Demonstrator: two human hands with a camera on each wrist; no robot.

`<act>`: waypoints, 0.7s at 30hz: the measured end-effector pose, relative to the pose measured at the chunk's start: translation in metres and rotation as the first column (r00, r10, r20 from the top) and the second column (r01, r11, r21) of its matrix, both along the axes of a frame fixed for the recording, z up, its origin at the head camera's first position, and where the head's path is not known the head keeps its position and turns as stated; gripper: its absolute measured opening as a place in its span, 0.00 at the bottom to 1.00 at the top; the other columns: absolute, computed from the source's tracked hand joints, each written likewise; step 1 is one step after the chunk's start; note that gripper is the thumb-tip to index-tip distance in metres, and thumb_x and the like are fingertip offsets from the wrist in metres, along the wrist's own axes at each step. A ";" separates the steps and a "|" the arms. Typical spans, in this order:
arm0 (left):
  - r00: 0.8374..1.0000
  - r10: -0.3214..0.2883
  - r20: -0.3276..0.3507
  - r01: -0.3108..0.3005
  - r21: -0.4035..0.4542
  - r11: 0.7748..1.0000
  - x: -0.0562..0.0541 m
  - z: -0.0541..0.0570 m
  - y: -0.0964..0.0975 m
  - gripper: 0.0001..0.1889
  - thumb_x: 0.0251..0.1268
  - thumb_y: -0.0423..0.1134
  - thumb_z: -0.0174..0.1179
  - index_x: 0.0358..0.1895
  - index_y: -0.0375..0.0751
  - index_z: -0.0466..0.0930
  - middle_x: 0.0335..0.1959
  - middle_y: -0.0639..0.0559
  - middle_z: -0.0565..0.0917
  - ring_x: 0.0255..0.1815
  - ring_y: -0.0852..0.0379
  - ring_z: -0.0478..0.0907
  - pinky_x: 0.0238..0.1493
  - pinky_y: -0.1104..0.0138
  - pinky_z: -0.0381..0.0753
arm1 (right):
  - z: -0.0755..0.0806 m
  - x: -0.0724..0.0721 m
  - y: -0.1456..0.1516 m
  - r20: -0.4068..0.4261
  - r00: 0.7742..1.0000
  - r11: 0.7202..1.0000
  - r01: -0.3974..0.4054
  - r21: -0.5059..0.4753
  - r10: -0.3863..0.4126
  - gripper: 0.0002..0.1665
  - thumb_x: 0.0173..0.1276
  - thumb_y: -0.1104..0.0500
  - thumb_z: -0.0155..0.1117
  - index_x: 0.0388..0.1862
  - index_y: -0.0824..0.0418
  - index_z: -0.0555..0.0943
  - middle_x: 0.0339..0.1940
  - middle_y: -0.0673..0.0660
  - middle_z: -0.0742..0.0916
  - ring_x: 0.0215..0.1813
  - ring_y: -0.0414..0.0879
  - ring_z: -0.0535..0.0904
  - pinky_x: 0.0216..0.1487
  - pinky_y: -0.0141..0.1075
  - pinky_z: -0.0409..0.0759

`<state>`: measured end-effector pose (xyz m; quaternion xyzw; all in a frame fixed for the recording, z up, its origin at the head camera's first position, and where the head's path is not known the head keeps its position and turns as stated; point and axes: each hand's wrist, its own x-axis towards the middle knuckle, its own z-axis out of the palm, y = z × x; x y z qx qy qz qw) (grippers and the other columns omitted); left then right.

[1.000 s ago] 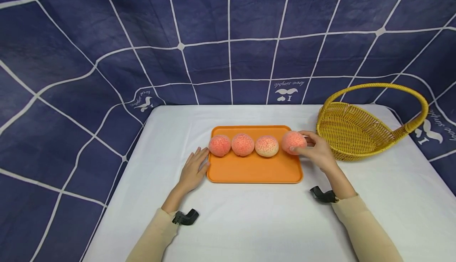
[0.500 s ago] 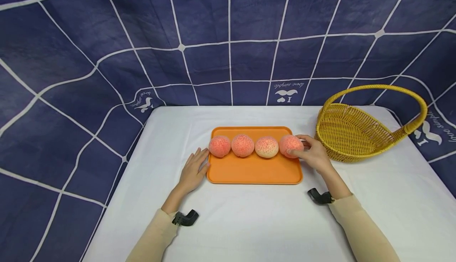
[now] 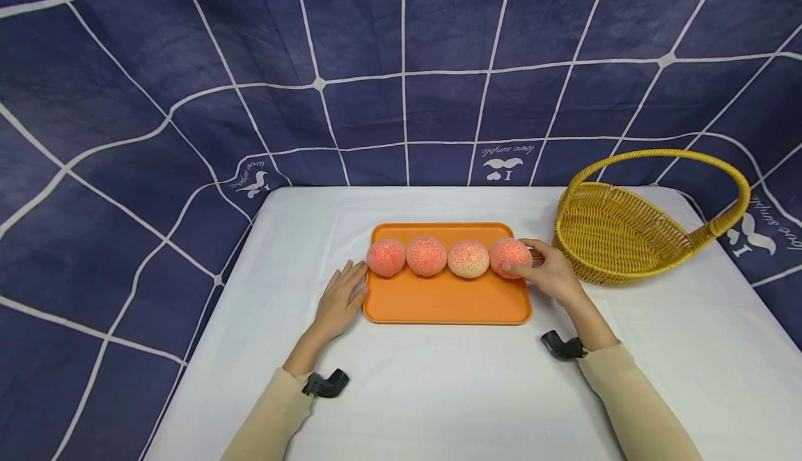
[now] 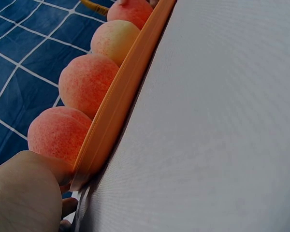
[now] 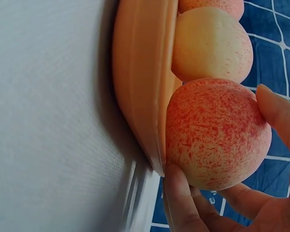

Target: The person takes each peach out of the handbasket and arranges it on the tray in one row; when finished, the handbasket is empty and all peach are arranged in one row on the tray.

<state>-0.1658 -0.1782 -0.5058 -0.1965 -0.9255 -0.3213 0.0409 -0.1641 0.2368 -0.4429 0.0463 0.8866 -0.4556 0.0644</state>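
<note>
In the head view, an orange tray (image 3: 447, 301) carries a row of peaches along its far half. Two reddish peaches, one (image 3: 386, 258) at the left end and one (image 3: 427, 256) beside it, sit left of a paler yellowish peach (image 3: 468, 259). At the row's right end my right hand (image 3: 556, 276) holds a pink-red peach (image 3: 509, 253) by its right side, thumb in front; the right wrist view shows fingers round this peach (image 5: 217, 135) at the tray's rim. My left hand (image 3: 340, 299) lies with straight fingers against the tray's left edge.
A yellow wicker basket (image 3: 601, 203) with a tall handle stands right of the tray, just beyond my right hand. White cloth (image 3: 438, 384) covers the table. A dark blue gridded cloth (image 3: 445, 106) hangs behind and at the sides.
My right hand has moved slightly left and down with its peach, bringing it up beside the paler one at the row's end. The left hand stays where it was.
</note>
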 end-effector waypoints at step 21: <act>0.997 0.072 -0.032 -0.068 0.117 0.991 0.002 0.017 0.005 0.27 0.71 0.38 0.56 0.71 0.37 0.66 0.73 0.41 0.67 0.76 0.40 0.58 0.74 0.43 0.58 | 0.028 0.022 0.004 -0.240 0.969 0.993 -0.026 0.116 0.053 0.44 0.62 0.55 0.72 0.73 0.67 0.64 0.66 0.72 0.74 0.62 0.67 0.74 0.59 0.59 0.77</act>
